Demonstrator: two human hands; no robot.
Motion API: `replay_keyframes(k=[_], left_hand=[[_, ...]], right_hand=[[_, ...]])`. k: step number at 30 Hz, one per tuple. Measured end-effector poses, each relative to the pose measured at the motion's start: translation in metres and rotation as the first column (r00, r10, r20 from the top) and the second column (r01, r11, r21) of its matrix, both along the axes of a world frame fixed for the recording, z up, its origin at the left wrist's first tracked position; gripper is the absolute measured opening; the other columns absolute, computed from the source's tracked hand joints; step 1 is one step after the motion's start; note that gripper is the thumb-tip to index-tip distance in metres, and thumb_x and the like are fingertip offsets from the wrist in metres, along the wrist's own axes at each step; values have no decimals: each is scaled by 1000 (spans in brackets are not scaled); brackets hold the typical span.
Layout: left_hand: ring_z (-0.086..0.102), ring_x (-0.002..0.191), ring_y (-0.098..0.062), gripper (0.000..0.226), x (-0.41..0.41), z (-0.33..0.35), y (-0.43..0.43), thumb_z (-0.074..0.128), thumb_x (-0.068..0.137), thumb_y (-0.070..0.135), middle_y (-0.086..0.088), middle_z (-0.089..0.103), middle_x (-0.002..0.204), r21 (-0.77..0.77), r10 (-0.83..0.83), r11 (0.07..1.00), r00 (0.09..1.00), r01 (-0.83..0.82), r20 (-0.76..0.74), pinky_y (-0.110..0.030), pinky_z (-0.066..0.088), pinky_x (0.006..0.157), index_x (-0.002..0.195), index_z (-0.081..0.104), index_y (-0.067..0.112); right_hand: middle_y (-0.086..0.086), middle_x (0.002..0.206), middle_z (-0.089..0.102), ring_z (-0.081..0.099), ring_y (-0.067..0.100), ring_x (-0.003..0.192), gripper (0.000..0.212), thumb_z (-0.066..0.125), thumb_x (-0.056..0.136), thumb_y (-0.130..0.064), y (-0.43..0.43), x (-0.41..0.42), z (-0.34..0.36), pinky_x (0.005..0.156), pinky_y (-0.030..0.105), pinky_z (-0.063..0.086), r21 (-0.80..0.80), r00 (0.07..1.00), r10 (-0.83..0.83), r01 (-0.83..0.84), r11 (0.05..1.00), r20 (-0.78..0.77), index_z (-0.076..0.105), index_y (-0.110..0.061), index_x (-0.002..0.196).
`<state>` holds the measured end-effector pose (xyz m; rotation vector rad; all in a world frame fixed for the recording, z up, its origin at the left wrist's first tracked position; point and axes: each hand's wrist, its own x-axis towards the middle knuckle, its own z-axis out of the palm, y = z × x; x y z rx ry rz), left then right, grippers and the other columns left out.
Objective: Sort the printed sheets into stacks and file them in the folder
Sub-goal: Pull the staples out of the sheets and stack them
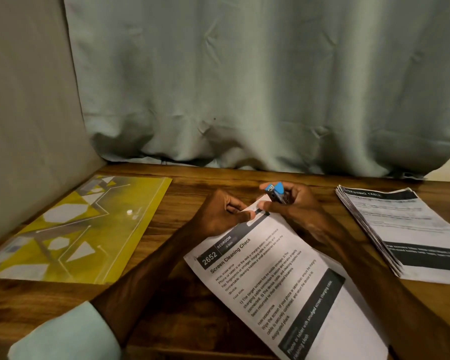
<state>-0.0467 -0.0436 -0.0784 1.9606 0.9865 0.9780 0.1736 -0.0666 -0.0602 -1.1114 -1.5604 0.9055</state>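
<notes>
On table [190, 184], left hand [224, 213] pinches sheets [283, 281]; right hand [300, 207] grips stapler [277, 192].

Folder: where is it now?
Head view: the folder lies flat on the table, far left beside the wall, left of the left hand.

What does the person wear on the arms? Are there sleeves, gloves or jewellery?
The left arm has a pale mint-green sleeve, which ends near the elbow. The right arm shows no sleeve in the frame. The left grip and right grip are bare: no gloves, rings or watch visible.
</notes>
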Motion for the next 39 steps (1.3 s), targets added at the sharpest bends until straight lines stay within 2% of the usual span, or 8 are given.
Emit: replay_keyframes(k=[6, 18, 22, 25, 29, 33, 36, 39], left_hand=[[76, 74, -24, 10, 2, 0, 0, 79, 89, 18, -2, 79, 82, 32, 1, 999, 1000, 0, -21, -40, 60, 65, 94, 82, 9], [77, 77, -26, 16, -19, 25, -4, 80, 88, 24, -5, 80, 87, -110, 120, 988, 984, -106, 130, -44, 63, 75, 97, 80, 11], [77, 78, -18, 21, -35, 39, -11, 82, 85, 23, -3, 80, 89, -233, 76, 971, 995, -60, 62, -24, 60, 63, 104, 77, 14], [77, 94, -24, 29, -36, 36, -14, 79, 86, 8, -10, 78, 104, -367, 122, 930, 935, 10, 334, -33, 63, 79, 114, 73, 5], [71, 112, -29, 34, -24, 22, -7, 70, 92, 4, -15, 73, 120, -482, 151, 859, 818, 169, 555, -43, 58, 93, 125, 68, 3], [69, 114, -32, 35, -17, 11, -1, 68, 94, 4, -17, 71, 125, -494, 145, 851, 826, 177, 545, -47, 55, 98, 129, 65, 5], [71, 111, -34, 33, -26, 15, 2, 66, 95, 1, -17, 72, 121, -463, 179, 879, 825, 111, 537, -48, 57, 95, 128, 65, 2], [72, 108, -35, 32, -40, 20, 8, 67, 94, 1, -16, 74, 118, -455, 227, 889, 806, 59, 547, -46, 60, 91, 126, 67, 3]], right_hand=[[-8, 98, 78, 75, 10, 88, 32, 80, 81, 0, 0, 0, 3, 70, 18, 57, 48, 998, 43, -45, 998, 35, 73, -15, 108], [15, 101, 77, 75, 29, 84, 25, 80, 85, -18, -14, 42, 13, 75, 35, 62, -321, 965, 181, -113, 940, 192, 72, -5, 105], [26, 109, 73, 72, 41, 93, 34, 80, 85, -14, -20, 54, 16, 82, 47, 62, -301, 996, 7, -35, 953, -93, 68, 1, 113], [19, 111, 75, 71, 44, 102, 40, 84, 83, -21, -19, 57, 18, 99, 62, 52, -346, 959, -131, 37, 938, -250, 68, -6, 117], [16, 102, 77, 77, 34, 82, 32, 75, 91, -23, -25, 47, 24, 63, 41, 63, -440, 933, -203, 54, 896, -298, 68, -4, 116], [11, 104, 78, 76, 33, 91, 48, 69, 93, -45, -17, 34, 14, 86, 47, 59, -388, 946, -228, 125, 913, -231, 68, -4, 119], [7, 80, 70, 65, 23, 68, 61, 56, 93, -66, -5, 37, 13, 65, 30, 51, -381, 928, -347, 273, 883, -139, 69, -6, 93], [10, 90, 59, 57, 24, 79, 39, 58, 100, -46, 5, 44, 7, 66, 33, 52, -428, 902, -425, 354, 831, -79, 63, -8, 104]])
